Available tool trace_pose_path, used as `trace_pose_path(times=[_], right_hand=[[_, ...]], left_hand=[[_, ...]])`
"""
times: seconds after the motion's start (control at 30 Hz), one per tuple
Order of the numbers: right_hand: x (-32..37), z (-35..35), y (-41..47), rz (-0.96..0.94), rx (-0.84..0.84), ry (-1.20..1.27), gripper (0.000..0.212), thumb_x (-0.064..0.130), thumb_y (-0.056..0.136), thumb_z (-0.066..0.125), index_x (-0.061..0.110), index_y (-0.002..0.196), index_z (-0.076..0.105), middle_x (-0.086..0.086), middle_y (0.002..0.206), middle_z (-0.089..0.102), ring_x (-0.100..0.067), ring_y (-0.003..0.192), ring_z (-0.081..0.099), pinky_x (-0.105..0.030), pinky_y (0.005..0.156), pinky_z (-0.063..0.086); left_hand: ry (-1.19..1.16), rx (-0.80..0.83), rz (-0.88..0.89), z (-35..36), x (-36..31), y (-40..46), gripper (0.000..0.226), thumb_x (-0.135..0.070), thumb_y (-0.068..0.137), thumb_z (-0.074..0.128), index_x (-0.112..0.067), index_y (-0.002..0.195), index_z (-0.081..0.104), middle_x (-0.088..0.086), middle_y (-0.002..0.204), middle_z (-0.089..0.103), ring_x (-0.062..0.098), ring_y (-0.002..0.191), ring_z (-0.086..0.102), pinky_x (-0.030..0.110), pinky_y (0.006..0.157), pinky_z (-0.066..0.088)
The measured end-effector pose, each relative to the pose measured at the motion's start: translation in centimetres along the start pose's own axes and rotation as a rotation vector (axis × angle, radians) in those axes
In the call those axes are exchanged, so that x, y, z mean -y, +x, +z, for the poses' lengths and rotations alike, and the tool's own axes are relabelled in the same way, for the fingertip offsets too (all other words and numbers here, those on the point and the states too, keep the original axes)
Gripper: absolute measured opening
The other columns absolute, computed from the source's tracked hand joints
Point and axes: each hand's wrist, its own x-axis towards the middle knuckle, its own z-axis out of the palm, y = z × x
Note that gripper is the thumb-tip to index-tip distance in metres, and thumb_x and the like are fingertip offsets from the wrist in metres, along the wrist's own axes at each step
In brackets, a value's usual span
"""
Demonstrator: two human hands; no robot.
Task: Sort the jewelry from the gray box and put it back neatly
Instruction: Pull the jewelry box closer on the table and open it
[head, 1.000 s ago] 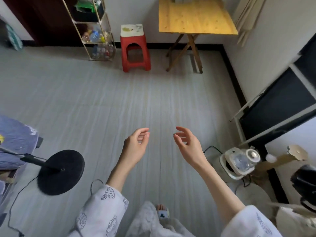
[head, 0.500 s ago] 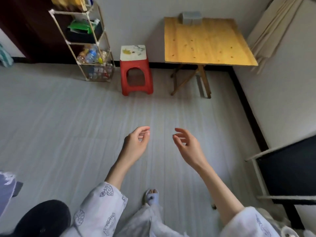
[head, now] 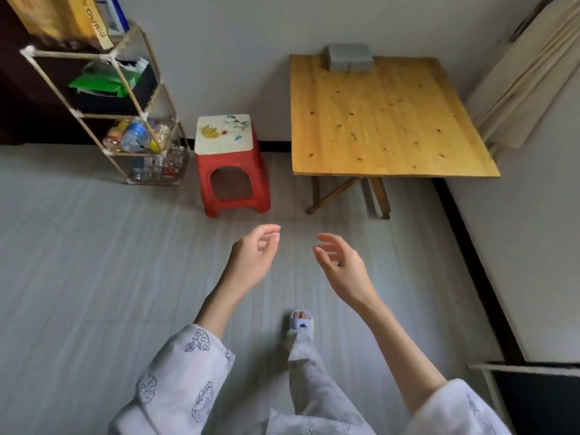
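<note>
Head cam: gray box (head: 350,62) at 12 o'clock on the bench (head: 386,127) looks closed, contents hidden, while left hand (head: 251,255) and right hand (head: 343,266) hang loosely open, holding nothing.

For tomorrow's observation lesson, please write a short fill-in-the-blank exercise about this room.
1. The gray box sits on the wooden ____.
2. The stool beside the table has ____ legs.
3. The left hand and right hand hold ____.

Missing words: table; red; nothing

The closed gray box (head: 350,57) sits at the wooden table's (head: 386,127) far edge.
</note>
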Motion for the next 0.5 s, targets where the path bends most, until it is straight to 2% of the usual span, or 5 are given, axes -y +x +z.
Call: trace_pose_path(times=[0.1, 0.27, 0.37, 0.5], right_hand=[[1.2, -1.3, 7.6, -0.007, 0.034, -0.013, 0.029, 0.025, 0.092, 0.052, 0.019, 0.120, 0.054, 0.006, 0.098, 0.061, -0.005, 0.088, 0.056, -0.001, 0.066, 0.041], [3.9, -3.2, 18.9, -0.006, 0.046, -0.017, 0.030, 0.027, 0.092, 0.052, 0.019, 0.121, 0.054, 0.002, 0.105, 0.063, -0.009, 0.095, 0.058, -0.018, 0.078, 0.041], [5.1, -3.2, 24.7, -0.014, 0.073, -0.028, 0.026, 0.025, 0.092, 0.052, 0.018, 0.117, 0.057, 0.004, 0.103, 0.063, -0.006, 0.094, 0.057, -0.015, 0.078, 0.039], [6.2, -2.1, 32.9, -0.014, 0.084, -0.032, 0.027, 0.024, 0.093, 0.051, 0.016, 0.118, 0.057, 0.005, 0.103, 0.062, -0.006, 0.095, 0.056, -0.012, 0.075, 0.040]], left_hand=[[-0.015, -0.024, -0.021, 0.1, -1.0, 7.5, 0.022, -0.014, 0.092, 0.049, -0.015, 0.112, 0.061, 0.000, 0.105, 0.065, 0.013, 0.094, 0.061, 0.018, 0.080, 0.041], [-0.060, -0.008, -0.028, -0.2, -3.2, 18.2, 0.023, -0.012, 0.093, 0.048, -0.016, 0.112, 0.060, -0.004, 0.105, 0.063, 0.010, 0.096, 0.060, 0.009, 0.077, 0.041], [-0.058, -0.011, -0.041, -0.9, -3.6, 23.8, 0.023, -0.013, 0.094, 0.046, -0.015, 0.113, 0.059, -0.005, 0.104, 0.063, 0.010, 0.097, 0.059, 0.009, 0.078, 0.041], [-0.040, -0.006, -0.049, -2.1, -3.1, 31.9, 0.024, -0.012, 0.094, 0.047, -0.012, 0.114, 0.059, 0.001, 0.106, 0.064, 0.015, 0.098, 0.061, 0.020, 0.084, 0.043]])
